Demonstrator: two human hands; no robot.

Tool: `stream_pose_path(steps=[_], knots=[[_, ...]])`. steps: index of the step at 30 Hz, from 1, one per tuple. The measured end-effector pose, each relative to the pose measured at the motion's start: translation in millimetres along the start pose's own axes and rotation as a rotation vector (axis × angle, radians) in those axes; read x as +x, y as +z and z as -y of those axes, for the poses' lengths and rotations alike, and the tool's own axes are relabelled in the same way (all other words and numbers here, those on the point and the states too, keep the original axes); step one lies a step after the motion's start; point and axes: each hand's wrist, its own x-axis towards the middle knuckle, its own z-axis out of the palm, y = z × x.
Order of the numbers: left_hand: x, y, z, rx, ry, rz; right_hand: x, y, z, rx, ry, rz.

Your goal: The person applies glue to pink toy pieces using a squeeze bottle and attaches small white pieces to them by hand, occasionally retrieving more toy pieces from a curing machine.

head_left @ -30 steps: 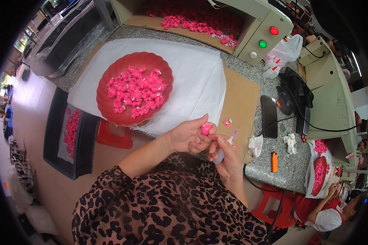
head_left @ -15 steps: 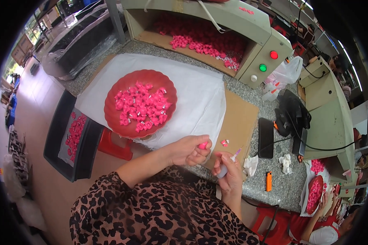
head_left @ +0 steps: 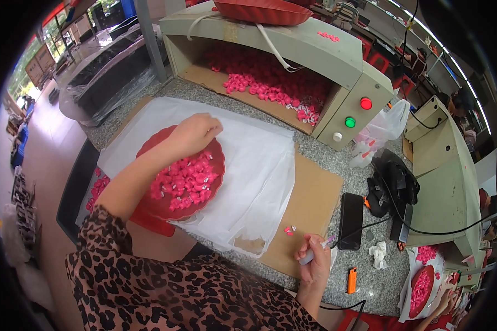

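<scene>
A scalloped red bowl (head_left: pixel 218 174) holds a heap of small pink pieces (head_left: pixel 186 179) with silvery bits. Above its far right edge is my left hand (head_left: pixel 197 132), fingers curled together and pointing right; whatever they may pinch is hidden. My forearm crosses over the bowl. My right hand (head_left: pixel 318 263) is wrapped around a small pale squeeze bottle (head_left: pixel 307 257) with a thin purple needle tip, held low over the near right edge of the cardboard (head_left: pixel 315 193). A couple of loose pink-and-silver pieces (head_left: pixel 289 230) lie on that cardboard, left of the bottle.
White paper (head_left: pixel 254 176) lies under the bowl. Behind stands a beige box-shaped machine (head_left: pixel 342 60) full of pink pieces. To the right are a black phone (head_left: pixel 350 220), an orange lighter (head_left: pixel 352 280) and crumpled tissue (head_left: pixel 378 255). A dark bin (head_left: pixel 74 190) sits at left; a co-worker's arm (head_left: pixel 439 309) shows far right.
My left hand has moved from beside the bottle, where it held a pink piece, up and left over the bowl. My right hand keeps the bottle, slightly lower. The view has shifted.
</scene>
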Motion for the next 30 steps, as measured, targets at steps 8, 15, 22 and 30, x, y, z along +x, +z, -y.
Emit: stream_pose_path(steps=[8,15,22,30], knots=[[196.4,83.0,79.2,0.03,-0.138,-0.249,5.4,-8.8,-6.2,0.049,0.059,-0.055],[255.4,85.7,71.0,0.248,-0.303,-0.045,3.8,-12.9,-2.6,0.001,0.138,-0.093],[266.7,90.6,74.2,0.315,-0.046,-0.167,0.4,-3.2,5.7,-0.073,0.166,-0.178],[281.3,120.6,126.7,0.329,-0.001,-0.337,-0.5,-4.8,6.2,-0.063,0.202,-0.216]])
